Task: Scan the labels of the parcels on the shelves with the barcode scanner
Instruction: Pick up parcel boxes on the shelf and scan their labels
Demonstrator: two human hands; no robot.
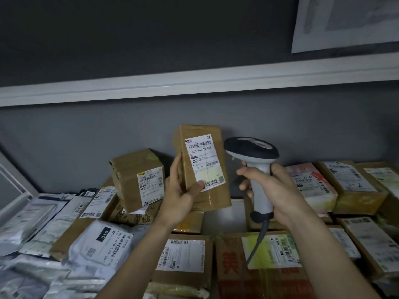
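My left hand grips a slim brown cardboard parcel, holding it upright above the shelf. Its white shipping label faces me, and my thumb lies over the label's lower edge. Just right of the parcel, my right hand grips the handle of a white and black barcode scanner. The scanner's dark head sits level with the label and points left toward it. A grey cable hangs from the handle's base.
Labelled cardboard boxes and grey plastic mailers cover the shelf below and on both sides. More boxes are stacked at the right. A grey wall with a white rail stands behind.
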